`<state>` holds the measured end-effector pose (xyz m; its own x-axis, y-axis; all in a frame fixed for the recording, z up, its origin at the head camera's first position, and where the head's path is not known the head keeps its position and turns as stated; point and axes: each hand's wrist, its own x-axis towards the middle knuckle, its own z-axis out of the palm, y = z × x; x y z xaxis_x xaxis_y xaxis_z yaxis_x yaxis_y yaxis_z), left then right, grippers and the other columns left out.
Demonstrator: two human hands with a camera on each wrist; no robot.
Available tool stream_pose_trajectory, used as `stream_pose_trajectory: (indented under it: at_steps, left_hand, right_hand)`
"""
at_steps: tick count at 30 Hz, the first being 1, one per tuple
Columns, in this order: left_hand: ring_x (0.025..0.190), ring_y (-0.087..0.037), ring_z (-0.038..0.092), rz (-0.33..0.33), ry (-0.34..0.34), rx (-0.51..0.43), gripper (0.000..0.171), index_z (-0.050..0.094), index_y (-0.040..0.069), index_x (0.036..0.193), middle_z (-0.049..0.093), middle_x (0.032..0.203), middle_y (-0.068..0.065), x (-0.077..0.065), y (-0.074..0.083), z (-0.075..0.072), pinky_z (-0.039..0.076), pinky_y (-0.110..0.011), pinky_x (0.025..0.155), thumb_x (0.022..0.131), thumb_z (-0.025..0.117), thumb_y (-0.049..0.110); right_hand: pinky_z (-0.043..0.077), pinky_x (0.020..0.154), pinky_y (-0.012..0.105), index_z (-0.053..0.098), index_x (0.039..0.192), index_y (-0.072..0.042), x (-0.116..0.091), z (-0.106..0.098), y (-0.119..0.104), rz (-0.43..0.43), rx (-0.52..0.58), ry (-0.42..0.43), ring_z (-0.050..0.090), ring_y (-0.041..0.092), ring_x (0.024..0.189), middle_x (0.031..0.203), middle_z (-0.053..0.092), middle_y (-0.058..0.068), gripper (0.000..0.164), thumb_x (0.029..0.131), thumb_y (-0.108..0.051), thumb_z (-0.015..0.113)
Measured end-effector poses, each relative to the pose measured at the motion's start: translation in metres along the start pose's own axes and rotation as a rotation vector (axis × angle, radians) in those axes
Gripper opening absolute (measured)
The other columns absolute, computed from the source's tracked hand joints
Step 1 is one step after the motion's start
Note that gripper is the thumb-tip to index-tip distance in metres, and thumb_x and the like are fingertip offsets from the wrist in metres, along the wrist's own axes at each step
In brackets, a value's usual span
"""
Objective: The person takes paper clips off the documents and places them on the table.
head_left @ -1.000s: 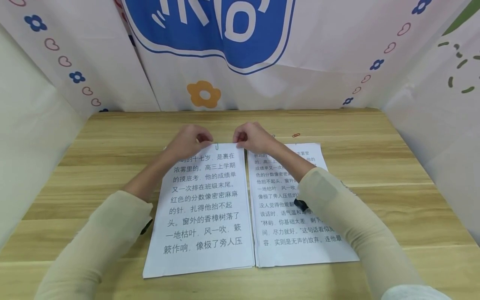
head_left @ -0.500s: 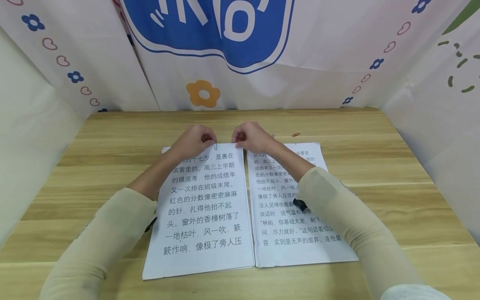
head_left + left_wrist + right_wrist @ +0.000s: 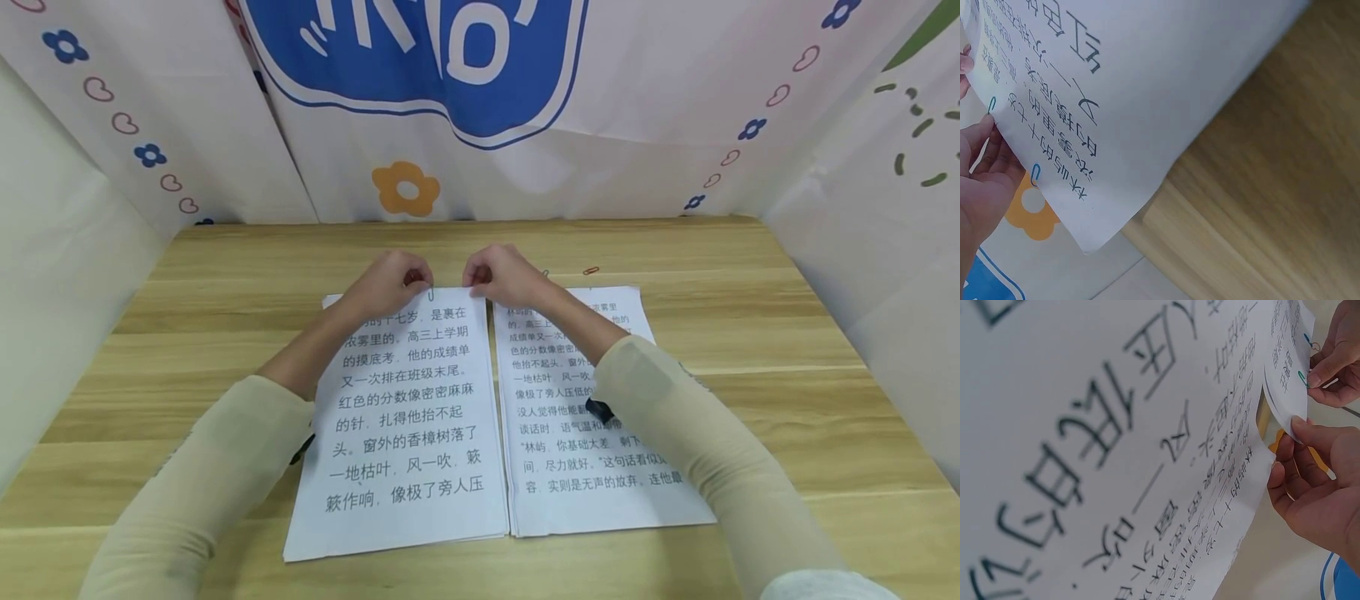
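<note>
Two stacks of printed sheets lie side by side, the left stack [image 3: 408, 417] and the right stack [image 3: 570, 450]. At the left stack's top edge, my left hand [image 3: 386, 283] pinches a green paper clip [image 3: 992, 105] that sits over the edge. A blue paper clip [image 3: 1035, 174] is on the same edge, nearer the left corner; my left hand hides it in the head view. My right hand [image 3: 504, 275] pinches the top right corner of the left stack, which bends slightly there in the right wrist view.
A red paper clip [image 3: 591, 271] lies on the wooden table [image 3: 735, 308] behind the right stack. Another small clip [image 3: 546, 272] shows beside my right hand. A printed cloth [image 3: 645, 150] hangs along the table's back edge.
My left hand has shifted slightly right along the top edge, up to the green paper clip. My right hand has stayed at the corner with hardly any movement.
</note>
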<state>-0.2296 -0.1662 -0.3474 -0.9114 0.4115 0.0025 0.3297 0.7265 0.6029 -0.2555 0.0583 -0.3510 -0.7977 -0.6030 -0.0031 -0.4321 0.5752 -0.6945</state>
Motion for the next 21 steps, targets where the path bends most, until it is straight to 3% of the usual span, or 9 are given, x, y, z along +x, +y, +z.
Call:
stream_pose_trajectory:
  at_steps: [21]
  left_hand:
    - [0.097,-0.031,0.065,-0.003,-0.004,0.013,0.013,0.070,-0.005,0.105,0.070,0.103,-0.019,0.0028,-0.0020,0.0017,0.056,-0.041,0.091,0.101,0.058,-0.004]
  right_hand:
    - [0.055,0.079,0.028,0.073,0.099,0.001,0.0005,0.0006,0.0015,-0.003,-0.005,0.003,0.064,0.021,0.084,0.090,0.069,0.010,0.008,0.093,0.006,0.070]
